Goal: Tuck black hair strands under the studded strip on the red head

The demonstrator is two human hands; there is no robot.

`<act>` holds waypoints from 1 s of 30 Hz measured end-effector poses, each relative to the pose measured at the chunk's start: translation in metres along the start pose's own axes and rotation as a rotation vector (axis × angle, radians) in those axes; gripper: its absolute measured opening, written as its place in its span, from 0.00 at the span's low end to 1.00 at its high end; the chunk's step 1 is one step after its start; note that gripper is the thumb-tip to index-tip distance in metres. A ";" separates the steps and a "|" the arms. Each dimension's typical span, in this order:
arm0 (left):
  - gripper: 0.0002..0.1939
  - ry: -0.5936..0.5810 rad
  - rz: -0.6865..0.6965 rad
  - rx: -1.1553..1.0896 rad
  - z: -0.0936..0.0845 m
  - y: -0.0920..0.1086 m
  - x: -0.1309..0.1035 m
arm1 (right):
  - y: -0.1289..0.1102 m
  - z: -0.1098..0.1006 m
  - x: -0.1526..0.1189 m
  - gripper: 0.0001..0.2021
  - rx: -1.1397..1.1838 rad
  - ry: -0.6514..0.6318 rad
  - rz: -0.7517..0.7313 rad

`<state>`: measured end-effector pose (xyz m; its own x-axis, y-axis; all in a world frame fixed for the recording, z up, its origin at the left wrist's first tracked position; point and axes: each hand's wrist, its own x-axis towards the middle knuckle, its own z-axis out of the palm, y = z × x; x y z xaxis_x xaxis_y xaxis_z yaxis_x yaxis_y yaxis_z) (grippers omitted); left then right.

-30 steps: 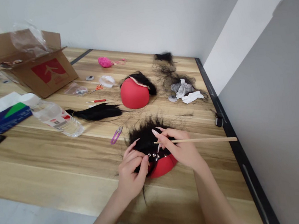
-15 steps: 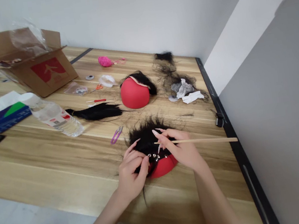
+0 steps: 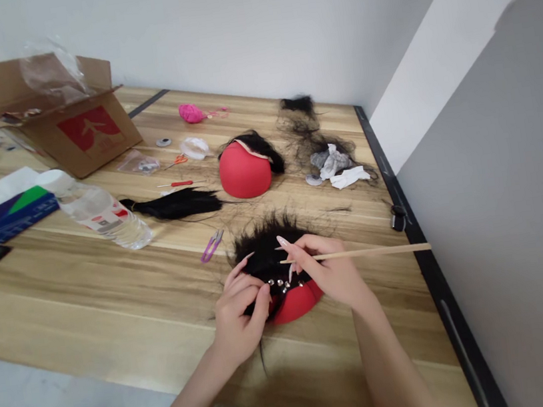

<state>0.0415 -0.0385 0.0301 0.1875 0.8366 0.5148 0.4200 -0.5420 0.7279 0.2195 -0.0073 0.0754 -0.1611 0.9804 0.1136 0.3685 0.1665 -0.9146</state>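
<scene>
A black hairpiece (image 3: 266,258) lies over a red dome-shaped form (image 3: 293,308) in front of me. Several shiny round pin heads (image 3: 281,283) line its near edge. My left hand (image 3: 241,315) rests at the hairpiece's left side, thumb and forefinger pinched together on black hair beside the pins; the other fingers lie over the hair. Between the fingers of my right hand (image 3: 328,266) is a thin wooden stick (image 3: 379,251), its narrow end over the hair and its blunt end pointing right. Whether that tip touches the hair is too small to tell.
Purple thread snips (image 3: 212,245) lie left of the form. Beyond are a second red dome (image 3: 245,170) with hair, a black hair bundle (image 3: 180,203) and a water bottle (image 3: 101,210). A cardboard box (image 3: 74,133) stands back left; crumpled tissue (image 3: 334,162) and loose hair lie back right.
The fingers of my right hand have shifted slightly over the hair, and the stick's outer end has risen a little. My left hand stays in place.
</scene>
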 end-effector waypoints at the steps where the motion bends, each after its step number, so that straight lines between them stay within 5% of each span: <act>1: 0.19 0.003 0.005 -0.003 0.000 0.000 0.000 | 0.000 0.000 0.000 0.16 -0.008 0.009 -0.004; 16: 0.17 0.086 0.113 0.003 -0.004 0.012 -0.002 | 0.004 -0.005 0.002 0.17 -0.044 0.104 -0.012; 23: 0.13 -0.045 0.264 -0.129 -0.003 0.016 -0.002 | 0.002 -0.006 0.000 0.17 -0.020 0.137 -0.041; 30: 0.12 -0.153 0.256 -0.170 0.002 0.013 -0.005 | -0.004 -0.006 -0.002 0.18 0.051 0.117 -0.002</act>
<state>0.0476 -0.0497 0.0367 0.4037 0.6671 0.6261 0.1906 -0.7306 0.6556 0.2237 -0.0089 0.0809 -0.0532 0.9861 0.1573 0.3206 0.1661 -0.9325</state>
